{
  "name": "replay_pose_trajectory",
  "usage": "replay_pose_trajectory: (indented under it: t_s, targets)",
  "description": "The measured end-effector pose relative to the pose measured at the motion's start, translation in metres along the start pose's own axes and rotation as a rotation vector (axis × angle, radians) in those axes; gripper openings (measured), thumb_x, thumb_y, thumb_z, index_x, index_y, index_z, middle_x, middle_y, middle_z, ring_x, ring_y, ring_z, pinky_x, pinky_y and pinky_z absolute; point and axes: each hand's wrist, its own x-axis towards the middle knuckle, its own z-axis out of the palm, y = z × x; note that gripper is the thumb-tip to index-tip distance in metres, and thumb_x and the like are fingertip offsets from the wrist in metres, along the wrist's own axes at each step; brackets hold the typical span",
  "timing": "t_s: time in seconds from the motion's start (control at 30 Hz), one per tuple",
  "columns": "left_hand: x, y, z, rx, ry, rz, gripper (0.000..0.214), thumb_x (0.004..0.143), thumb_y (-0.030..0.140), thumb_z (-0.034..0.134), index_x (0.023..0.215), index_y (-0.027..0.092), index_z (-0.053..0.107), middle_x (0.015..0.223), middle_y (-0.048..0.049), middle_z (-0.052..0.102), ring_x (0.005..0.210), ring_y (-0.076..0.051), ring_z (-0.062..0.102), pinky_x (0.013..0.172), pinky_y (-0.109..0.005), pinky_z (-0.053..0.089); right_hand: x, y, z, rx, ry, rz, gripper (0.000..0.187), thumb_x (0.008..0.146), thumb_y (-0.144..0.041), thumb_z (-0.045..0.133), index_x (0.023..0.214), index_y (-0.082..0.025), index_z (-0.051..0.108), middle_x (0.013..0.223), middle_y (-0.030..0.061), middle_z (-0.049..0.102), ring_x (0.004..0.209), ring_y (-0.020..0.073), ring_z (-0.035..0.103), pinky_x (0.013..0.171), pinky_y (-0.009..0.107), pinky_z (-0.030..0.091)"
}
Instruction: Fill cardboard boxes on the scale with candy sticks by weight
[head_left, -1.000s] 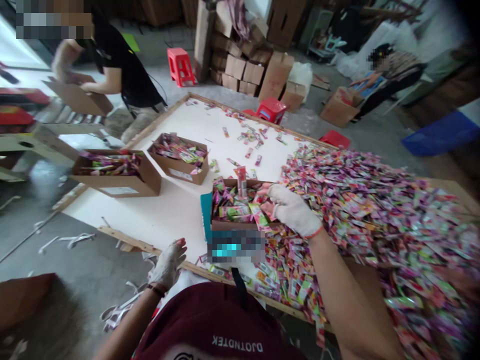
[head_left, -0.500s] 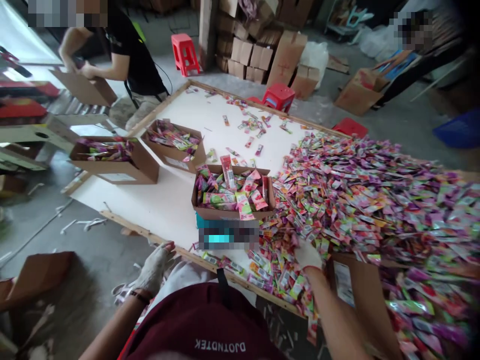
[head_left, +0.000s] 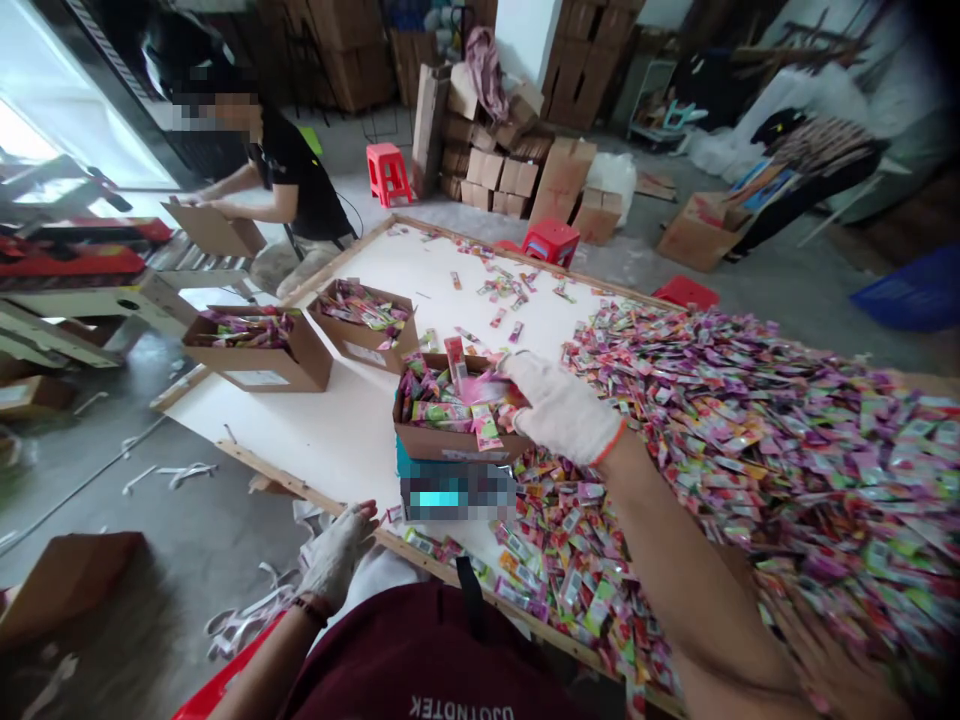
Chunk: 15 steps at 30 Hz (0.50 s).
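Note:
My right hand (head_left: pixel 566 408), in a white glove with an orange cuff, is over the right end of an open cardboard box (head_left: pixel 450 440). Its fingers are closed on a small pink packet (head_left: pixel 484 388), which is blurred. Similar packets fill the box to the top, one standing upright. The box rests on a teal scale (head_left: pixel 405 460) with a lit display. My left hand (head_left: pixel 337 552), gloved too, is by the table's near edge, fingers stretched out and holding nothing. Beside my right forearm lies a big heap of loose packets (head_left: pixel 720 420).
Two more packet-filled boxes, a left one (head_left: pixel 262 375) and a middle one (head_left: pixel 367 350), stand on the white table (head_left: pixel 285 420). One person (head_left: pixel 300 190) handles a carton across the table at left; another (head_left: pixel 817 170) bends over a box at far right. Red stools (head_left: pixel 551 243) stand behind.
My right hand has risen from the packet heap to the box, bringing a pink packet. My left hand stays by the table edge. The view has tilted up a little.

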Motion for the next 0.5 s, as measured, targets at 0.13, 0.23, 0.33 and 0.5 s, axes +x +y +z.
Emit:
replay_pose_trajectory:
  t_s: [0.13,0.23,0.33,0.5]
  targets:
    - [-0.004,0.008,-0.020,-0.019,0.118,-0.011,0.023,0.084,0.027,0.070,0.105,0.018,0.074,0.119,-0.0121,0.074,0.097,-0.021,0.072,0.081,-0.031,0.057,-0.041,0.064,0.026,0.219,0.214,0.291,0.047,0.088,-0.043,0.066,0.130,-0.025,0.060,0.129,0.0119,0.070,0.116,0.0263,0.068,0.105,0.042,0.052]
    - [-0.009,0.008,-0.034,-0.003,0.186,-0.036,0.020,0.083,0.024,0.069,0.102,0.019,0.074,0.115,-0.0109,0.075,0.093,-0.021,0.072,0.085,-0.033,0.057,-0.103,0.133,0.070,0.126,0.158,0.718,0.054,0.080,-0.049,0.070,0.124,-0.019,0.062,0.117,0.0156,0.071,0.110,0.0316,0.070,0.099,0.047,0.056]
    - [-0.015,0.008,-0.038,0.043,0.192,-0.048,0.020,0.084,0.025,0.069,0.102,0.019,0.074,0.113,-0.0101,0.075,0.097,-0.022,0.072,0.091,-0.034,0.057,-0.158,0.161,0.128,-0.169,-0.163,1.099,0.069,0.075,-0.049,0.082,0.133,-0.015,0.064,0.136,0.0243,0.061,0.123,0.0422,0.065,0.100,0.059,0.054]
    - [-0.012,0.014,-0.029,0.115,0.169,-0.062,0.022,0.080,0.023,0.072,0.101,0.018,0.074,0.110,-0.0107,0.075,0.097,-0.023,0.073,0.095,-0.036,0.057,-0.186,0.154,0.157,-0.189,-0.195,1.018,0.032,0.099,-0.047,0.068,0.125,-0.028,0.069,0.137,0.0083,0.064,0.118,0.0231,0.067,0.097,0.041,0.058]
